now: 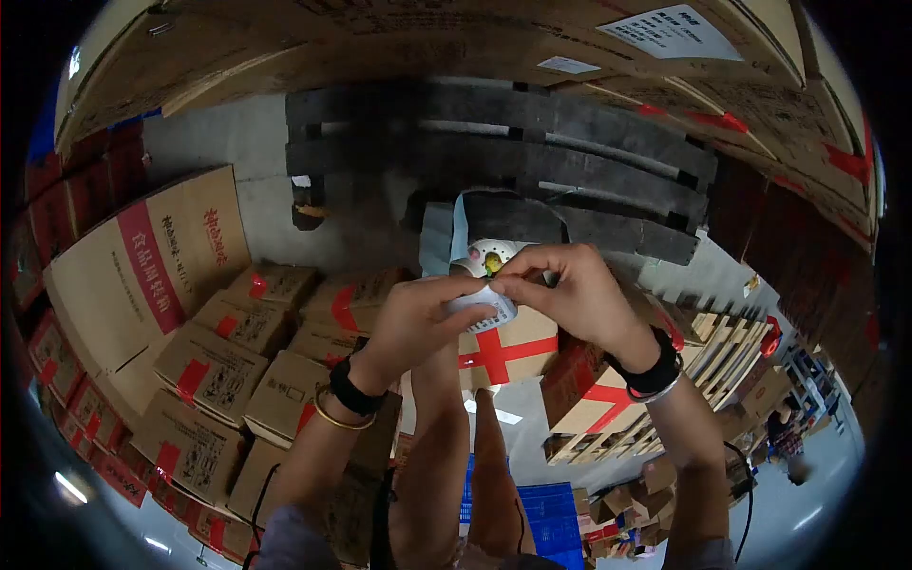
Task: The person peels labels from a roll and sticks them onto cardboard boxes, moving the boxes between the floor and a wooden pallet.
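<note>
Both hands meet at the middle of the view over a small white printed label [484, 311]. My left hand [418, 318] holds it between thumb and fingers, its palm side partly hidden. At the label's upper right edge, the fingertips of my right hand [570, 288] are pinched together on it. Just beyond the hands shows a white clog [493, 253] with holes and a yellow-green charm. Under them sits a cardboard carton [532, 350] crossed with red tape.
Taped cartons [211, 369] are stacked at the left beside a large flat carton [147, 261]. Black pallet slats [408, 157] lie ahead, and big boxes [456, 43] loom above. A wooden pallet [608, 445] and a blue crate [549, 522] stand lower right.
</note>
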Demonstrator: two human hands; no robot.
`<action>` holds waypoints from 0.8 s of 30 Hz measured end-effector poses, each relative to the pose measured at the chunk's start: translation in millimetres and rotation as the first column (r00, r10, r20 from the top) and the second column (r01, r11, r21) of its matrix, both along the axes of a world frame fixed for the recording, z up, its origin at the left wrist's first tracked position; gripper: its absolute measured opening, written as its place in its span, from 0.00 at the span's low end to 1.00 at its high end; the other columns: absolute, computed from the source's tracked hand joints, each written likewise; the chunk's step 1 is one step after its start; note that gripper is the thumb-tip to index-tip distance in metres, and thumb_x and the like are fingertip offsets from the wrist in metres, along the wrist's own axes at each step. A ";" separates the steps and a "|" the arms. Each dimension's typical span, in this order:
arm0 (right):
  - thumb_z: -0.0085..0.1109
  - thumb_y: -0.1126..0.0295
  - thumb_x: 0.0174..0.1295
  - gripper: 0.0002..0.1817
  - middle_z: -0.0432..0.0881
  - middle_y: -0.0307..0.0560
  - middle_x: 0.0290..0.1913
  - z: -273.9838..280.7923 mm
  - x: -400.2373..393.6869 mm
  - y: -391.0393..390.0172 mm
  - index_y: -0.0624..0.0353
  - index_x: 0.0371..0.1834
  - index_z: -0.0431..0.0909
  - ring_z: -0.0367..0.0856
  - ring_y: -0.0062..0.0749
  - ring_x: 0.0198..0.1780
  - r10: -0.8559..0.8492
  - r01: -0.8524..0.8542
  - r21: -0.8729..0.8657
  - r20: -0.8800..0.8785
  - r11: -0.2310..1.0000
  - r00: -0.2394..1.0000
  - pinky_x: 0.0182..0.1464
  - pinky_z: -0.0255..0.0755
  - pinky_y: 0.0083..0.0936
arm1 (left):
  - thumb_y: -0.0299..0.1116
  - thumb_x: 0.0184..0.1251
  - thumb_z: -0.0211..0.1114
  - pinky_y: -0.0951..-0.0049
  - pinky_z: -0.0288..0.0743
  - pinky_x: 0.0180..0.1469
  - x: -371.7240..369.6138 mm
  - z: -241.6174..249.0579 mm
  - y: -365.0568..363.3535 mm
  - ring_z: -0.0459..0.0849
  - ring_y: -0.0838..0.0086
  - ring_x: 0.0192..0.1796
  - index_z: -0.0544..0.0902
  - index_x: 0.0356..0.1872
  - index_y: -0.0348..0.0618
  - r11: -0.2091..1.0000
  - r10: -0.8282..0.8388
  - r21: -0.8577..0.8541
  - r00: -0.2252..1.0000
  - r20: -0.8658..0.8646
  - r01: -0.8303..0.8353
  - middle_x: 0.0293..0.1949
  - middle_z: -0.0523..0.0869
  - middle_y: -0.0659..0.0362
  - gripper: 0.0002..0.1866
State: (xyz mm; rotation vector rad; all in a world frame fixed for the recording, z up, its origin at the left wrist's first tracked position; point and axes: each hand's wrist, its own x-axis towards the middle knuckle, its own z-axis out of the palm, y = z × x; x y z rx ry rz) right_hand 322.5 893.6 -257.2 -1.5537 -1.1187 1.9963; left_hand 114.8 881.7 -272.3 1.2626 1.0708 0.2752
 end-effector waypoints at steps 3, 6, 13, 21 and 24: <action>0.67 0.73 0.53 0.09 0.84 0.37 0.31 -26.1 15.4 7.9 0.63 0.37 0.84 0.77 0.14 0.36 0.057 -0.080 -0.157 -0.147 0.984 0.988 0.40 0.72 0.18 | 0.29 0.58 0.68 0.79 0.75 0.40 -5.8 -8.0 -4.1 0.82 0.80 0.38 0.81 0.47 0.37 0.994 0.064 -0.089 0.998 -0.001 -0.064 0.37 0.86 0.55 0.15; 0.59 0.72 0.57 0.05 0.82 0.34 0.29 -65.4 27.0 17.6 0.61 0.30 0.83 0.74 0.13 0.29 -0.201 0.196 -0.096 -0.043 0.976 0.979 0.34 0.69 0.15 | 0.28 0.61 0.67 0.79 0.75 0.43 -19.2 -26.0 -11.8 0.81 0.80 0.42 0.80 0.50 0.34 0.948 0.127 -0.287 0.991 -0.053 -0.137 0.42 0.85 0.57 0.16; 0.58 0.67 0.58 0.08 0.75 0.27 0.24 -184.3 31.9 56.2 0.51 0.21 0.78 0.64 0.11 0.24 -0.815 0.815 -0.040 0.030 0.578 0.579 0.27 0.56 0.13 | 0.30 0.62 0.66 0.79 0.75 0.41 -38.4 -62.0 -39.3 0.81 0.81 0.41 0.77 0.54 0.33 0.907 0.009 -0.416 0.988 -0.156 -0.074 0.41 0.85 0.55 0.20; 0.66 0.80 0.51 0.13 0.74 0.33 0.31 -295.1 27.1 109.9 0.54 0.30 0.69 0.71 0.19 0.33 -0.922 0.916 0.282 -0.178 0.287 0.344 0.38 0.69 0.17 | 0.36 0.59 0.68 0.73 0.75 0.47 -43.3 -85.4 -42.0 0.84 0.68 0.46 0.76 0.55 0.37 0.932 0.012 -0.351 0.975 -0.222 -0.091 0.45 0.84 0.49 0.24; 0.63 0.84 0.51 0.14 0.74 0.35 0.34 -327.6 31.8 129.0 0.56 0.34 0.70 0.71 0.19 0.35 -0.950 0.900 0.361 -0.099 0.244 0.297 0.39 0.70 0.18 | 0.35 0.59 0.69 0.74 0.75 0.44 -45.0 -92.5 -33.2 0.83 0.73 0.43 0.76 0.54 0.36 0.941 0.017 -0.326 0.974 -0.226 -0.092 0.42 0.84 0.51 0.23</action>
